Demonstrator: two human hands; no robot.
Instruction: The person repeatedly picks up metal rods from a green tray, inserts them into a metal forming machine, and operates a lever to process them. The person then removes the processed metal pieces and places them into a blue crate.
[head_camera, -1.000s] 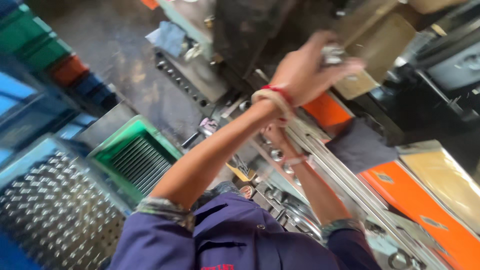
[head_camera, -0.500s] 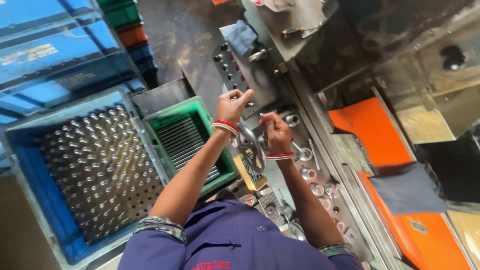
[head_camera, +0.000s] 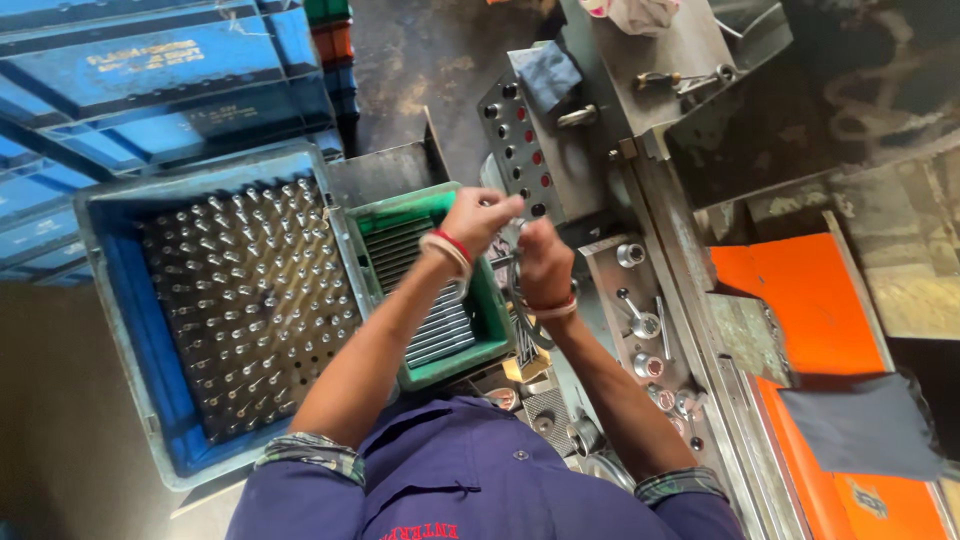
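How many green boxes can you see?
2. One green crate sits under the left hand, beside the big blue crate. Another green crate tops a stack at the picture's upper edge. More may be hidden out of view.

I saw the shop in uneven light: the orange panel (head_camera: 800, 290) glowed brightest, as if daylight fell from its side, while the machine housing above it sat in deep shadow. Beside the blue crate (head_camera: 120, 330) the floor was murky and dim. Small glints of glare sat on the metal pins inside that crate. Both hands, left hand (head_camera: 480, 218) and right hand (head_camera: 545, 262), looked slightly smeared by motion. Straight edges bowed near the frame's borders, a wide-lens warp.
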